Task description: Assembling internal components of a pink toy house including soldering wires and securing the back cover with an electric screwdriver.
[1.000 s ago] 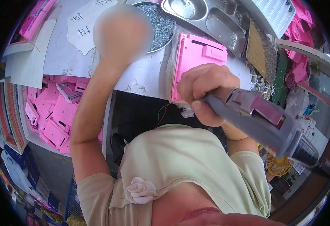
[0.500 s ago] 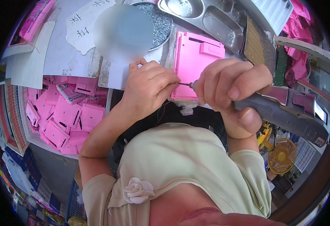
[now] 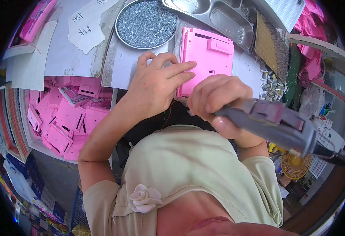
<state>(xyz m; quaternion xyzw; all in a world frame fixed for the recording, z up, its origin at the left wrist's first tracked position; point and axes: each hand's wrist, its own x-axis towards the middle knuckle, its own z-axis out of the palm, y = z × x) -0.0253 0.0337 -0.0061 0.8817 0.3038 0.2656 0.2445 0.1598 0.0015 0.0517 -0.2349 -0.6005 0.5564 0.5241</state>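
Note:
My right hand [image 3: 219, 98] grips a grey electric screwdriver [image 3: 271, 126]; its cord end points to the right and its bit is hidden by the hand. In front of me lies a pink plastic casing [image 3: 198, 55], flat on the white worktop. Over the casing's left edge, my left hand [image 3: 154, 80] rests with its fingers stretched out and apart; the fingertips reach onto the pink surface. The right hand is at the casing's near right corner. Just beyond the left hand stands a round metal tray [image 3: 116, 31] of small silver screws [image 3: 147, 23].
A bin of pink casings [image 3: 68, 118] is on the left. At the back right are a steel compartment tray [image 3: 227, 21] and a brown mesh-like board [image 3: 269, 47]. Small metal parts [image 3: 273, 86] lie right of the casing. A yellow fan [image 3: 296, 163] sits lower right.
My left fingers have come out of their pinch by the bit and spread over the casing. The right hand and screwdriver have moved left and nearer to me. The screw tray now shows fully.

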